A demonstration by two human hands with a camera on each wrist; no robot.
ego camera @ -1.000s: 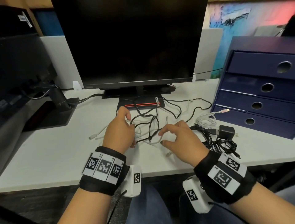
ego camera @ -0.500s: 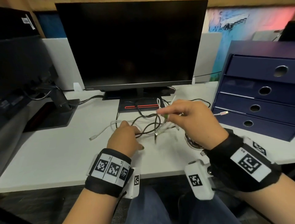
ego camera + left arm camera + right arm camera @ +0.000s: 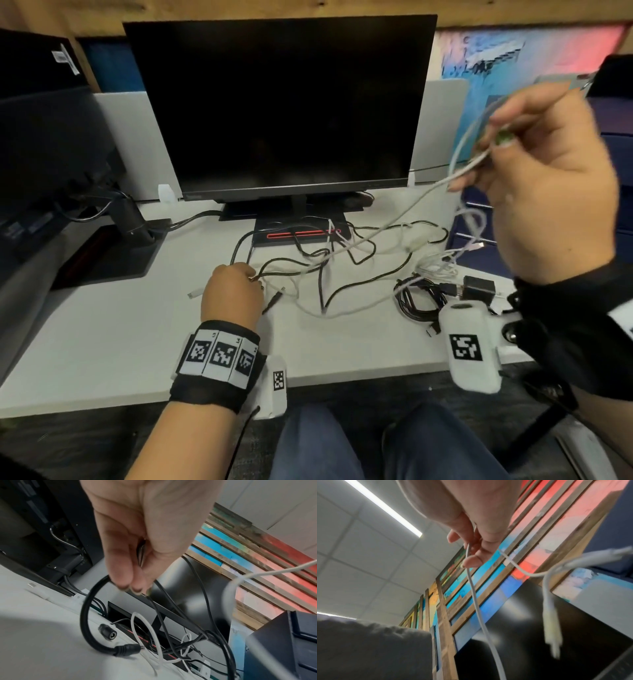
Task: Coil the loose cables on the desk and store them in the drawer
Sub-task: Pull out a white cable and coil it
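- The right hand (image 3: 548, 192) is pinching the white cable (image 3: 394, 228), lifting it high off the tangle mid-counter (image 3: 102, 342).
- The left hand (image 3: 233, 291) is gripping a black cable (image 3: 308, 270), pinning it down.
- Untangling step; next, probably freeing the white cable fully, then coiling. Drawers (image 3: 616, 144) are standing at the right edge.

Black wristbands (image 3: 214, 383), checkered markers, blue jeans (image 3: 342, 445)
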